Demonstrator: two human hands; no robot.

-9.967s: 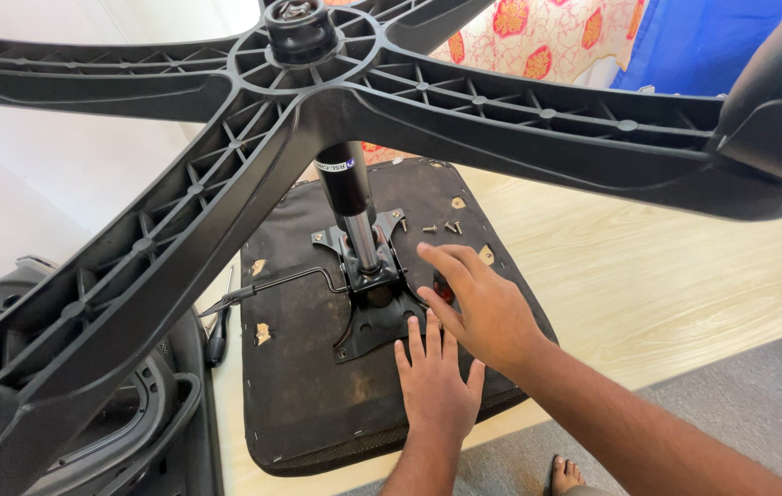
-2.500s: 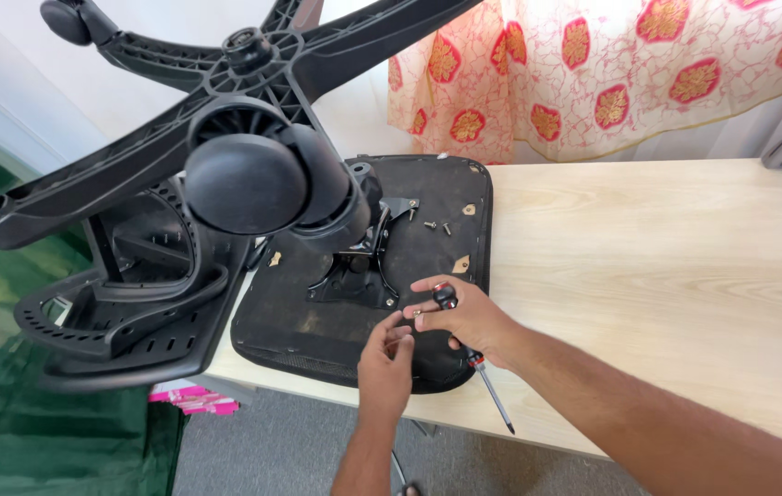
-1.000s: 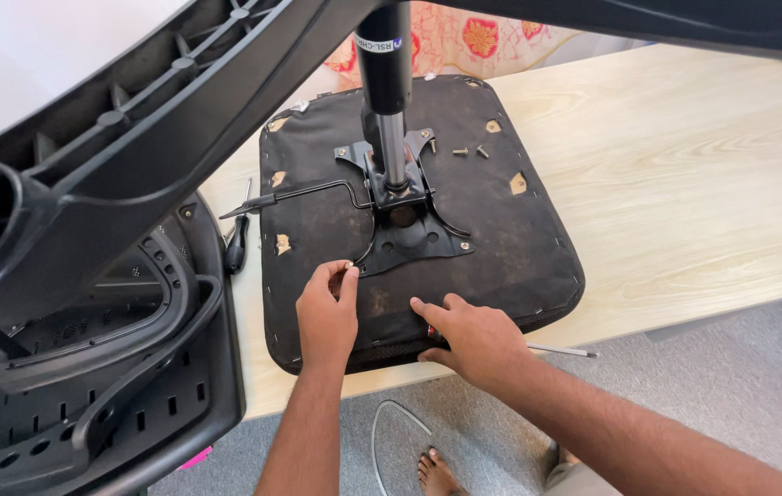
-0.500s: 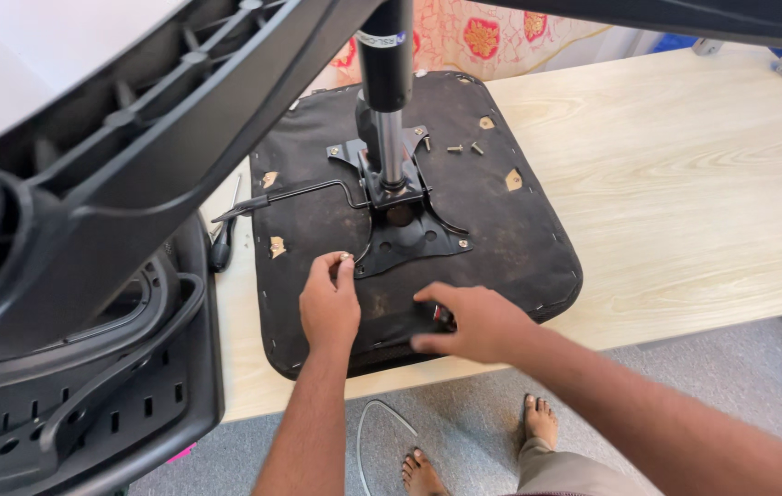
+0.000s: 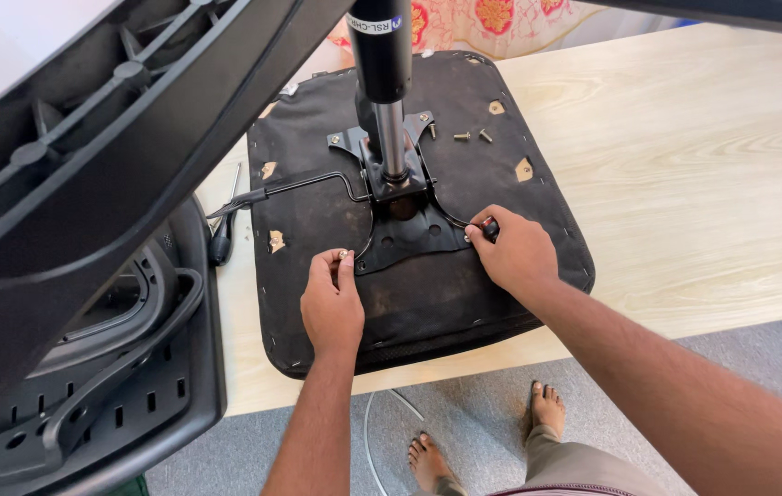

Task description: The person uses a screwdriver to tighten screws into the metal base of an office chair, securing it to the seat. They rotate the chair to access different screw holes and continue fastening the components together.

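We are working on an upturned black seat pan [image 5: 336, 211] lying on a pale wooden table [image 5: 712, 174], with the dark metal mounting plate [image 5: 409, 234] at its middle and the gas cylinder [image 5: 384, 83] rising from it toward twelve o'clock. Our left hand [image 5: 331, 303] is pinching a small silver bolt [image 5: 343, 253] between its fingertips at the plate's seven o'clock corner; our right hand [image 5: 512, 253] is closing on a small dark piece at the four o'clock corner, though we cannot tell just what it is gripping. To do this well, we are judging that each bolt should be going in straight and finger-turned, with the plate staying square over its holes. Two loose screws [image 5: 470, 136] are lying on the seat at one o'clock of the plate, a lever rod [image 5: 294, 186] is reaching out toward nine o'clock, and a screwdriver [image 5: 223, 234] is resting beside the seat there. The black star base [image 5: 88, 174] is looming overhead at ten o'clock, crowding our view.
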